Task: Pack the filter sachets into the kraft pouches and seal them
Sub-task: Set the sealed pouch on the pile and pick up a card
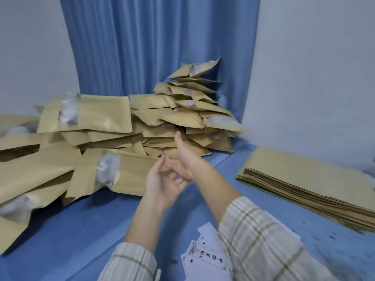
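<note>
Both hands are out over the blue cloth-covered surface (85,224), in front of a large heap of filled brown kraft paper pouches (178,118) that leans against the blue curtain (142,47) at the far edge. The left hand (162,179) is palm-up with its fingers loosely spread and holds nothing that can be made out. The right hand (182,155) crosses just above it, thumb raised, its fingers extended toward the left and partly hidden by blur; they seem relaxed and empty, though a thin object between the two hands cannot be ruled out.

The heap lies straight ahead of the fingertips, very near, and the right thumb almost touches its lower pouches. Pouches in the heap point every way; several show clear windows (68,112) with pale contents. More filled pouches sprawl along the left edge.

The flat stack of empty kraft paper pouches (304,179) lies at the right edge, well apart from both hands, its long axis running from the far middle toward the near right corner. The right hand is the nearer one to it. The white printed filter sachets (205,258) lie at the near edge, beside the plaid right sleeve (263,240), tilted, long axes roughly left to right. The next pouch probably calls for a reach right and back.
</note>
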Demonstrator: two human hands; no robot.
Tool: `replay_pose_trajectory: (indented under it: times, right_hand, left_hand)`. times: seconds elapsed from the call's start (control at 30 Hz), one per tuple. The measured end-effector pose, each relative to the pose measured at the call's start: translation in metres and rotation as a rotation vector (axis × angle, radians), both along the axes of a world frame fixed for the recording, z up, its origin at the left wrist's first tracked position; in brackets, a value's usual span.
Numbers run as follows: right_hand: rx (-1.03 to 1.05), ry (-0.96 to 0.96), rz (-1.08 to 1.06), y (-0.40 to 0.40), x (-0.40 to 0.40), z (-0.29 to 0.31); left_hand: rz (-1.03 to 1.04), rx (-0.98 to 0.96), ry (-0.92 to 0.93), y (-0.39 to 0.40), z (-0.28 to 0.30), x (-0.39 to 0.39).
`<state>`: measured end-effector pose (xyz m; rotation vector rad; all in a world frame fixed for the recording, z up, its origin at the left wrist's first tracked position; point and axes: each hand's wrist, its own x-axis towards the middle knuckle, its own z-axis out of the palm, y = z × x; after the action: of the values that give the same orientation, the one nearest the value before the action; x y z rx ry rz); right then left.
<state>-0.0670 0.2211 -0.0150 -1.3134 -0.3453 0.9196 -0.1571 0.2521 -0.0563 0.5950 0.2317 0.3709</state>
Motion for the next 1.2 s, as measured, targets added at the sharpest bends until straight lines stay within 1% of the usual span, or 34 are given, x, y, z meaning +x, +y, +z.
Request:
replay_pose_trajectory:
  times: [0.03, 0.1, 0.23, 0.33, 0.43, 0.47, 0.5, 0.57, 0.6, 0.63, 0.7, 0.73, 0.77, 0.83, 0.9, 0.97, 1.03, 1.07, 1.13, 1.17, 1.2]
  right_hand:
    - [-0.061, -0.052, 0.003, -0.011, 0.005, -0.007]
    - [-0.194, -0.219, -0.051, -0.036, 0.013, -0.014]
    - [-0.269, -0.625, -0.225, -0.094, 0.032, -0.025]
    - [-0.369, -0.907, -0.317, -0.14, 0.046, -0.032]
    - [-0.492, -1.258, -0.416, -0.187, 0.066, -0.041]
    - [-0.565, -1.355, -0.427, -0.202, 0.077, -0.045]
    - [-0.685, -1.436, -0.415, -0.218, 0.089, -0.049]
    - [-1.019, -1.512, -0.329, -0.25, 0.113, -0.064]
    - [-1.174, -1.503, -0.273, -0.266, 0.123, -0.071]
    - [-1.285, -1.476, -0.239, -0.281, 0.132, -0.078]
    - [-1.415, -1.38, -0.229, -0.306, 0.144, -0.093]
    - [-1.44, -1.352, -0.244, -0.316, 0.146, -0.101]
    - [-1.443, -1.362, -0.26, -0.324, 0.145, -0.107]
    - [-1.347, -1.503, -0.328, -0.333, 0.139, -0.117]
    - [-1.106, -1.668, -0.453, -0.336, 0.123, -0.119]
    - [-0.799, -1.807, -0.679, -0.336, 0.108, -0.122]
    - [-0.617, -1.926, -0.848, -0.331, 0.093, -0.12]
    - [-0.569, -1.953, -0.873, -0.328, 0.084, -0.115]
    - [-0.501, -1.978, -0.839, -0.322, 0.07, -0.107]
    - [-0.482, -1.972, -0.772, -0.32, 0.064, -0.102]
    - [-0.483, -1.918, -0.669, -0.316, 0.058, -0.095]
  left_hand:
    - [-0.027, 0.012, 0.021, -0.011, -0.002, 0.008]
    - [-0.047, 0.025, 0.066, -0.036, -0.004, 0.026]
    - [-0.101, 0.055, 0.101, -0.094, 0.002, 0.062]
    - [-0.152, 0.162, 0.163, -0.135, 0.002, 0.087]
    - [-0.221, 0.211, 0.215, -0.166, -0.006, 0.106]
    - [-0.248, 0.199, 0.217, -0.173, -0.01, 0.111]
    - [-0.267, 0.172, 0.225, -0.179, -0.015, 0.115]
    - [-0.263, 0.113, 0.266, -0.186, -0.026, 0.124]
    - [-0.256, 0.098, 0.303, -0.188, -0.03, 0.126]
    - [-0.254, 0.086, 0.332, -0.191, -0.033, 0.129]
    - [-0.245, 0.076, 0.35, -0.196, -0.038, 0.131]
    - [-0.241, 0.071, 0.353, -0.199, -0.04, 0.132]
    - [-0.234, 0.062, 0.346, -0.201, -0.041, 0.132]
    - [-0.213, 0.053, 0.324, -0.208, -0.044, 0.134]
    - [-0.213, 0.061, 0.317, -0.218, -0.045, 0.133]
    - [-0.277, 0.116, 0.291, -0.227, -0.044, 0.129]
    - [-0.375, 0.18, 0.229, -0.234, -0.038, 0.123]
    - [-0.383, 0.208, 0.185, -0.237, -0.035, 0.122]
    - [-0.297, 0.234, 0.118, -0.24, -0.027, 0.119]
    - [-0.224, 0.242, 0.117, -0.242, -0.021, 0.116]
    - [-0.148, 0.27, 0.137, -0.243, -0.014, 0.113]
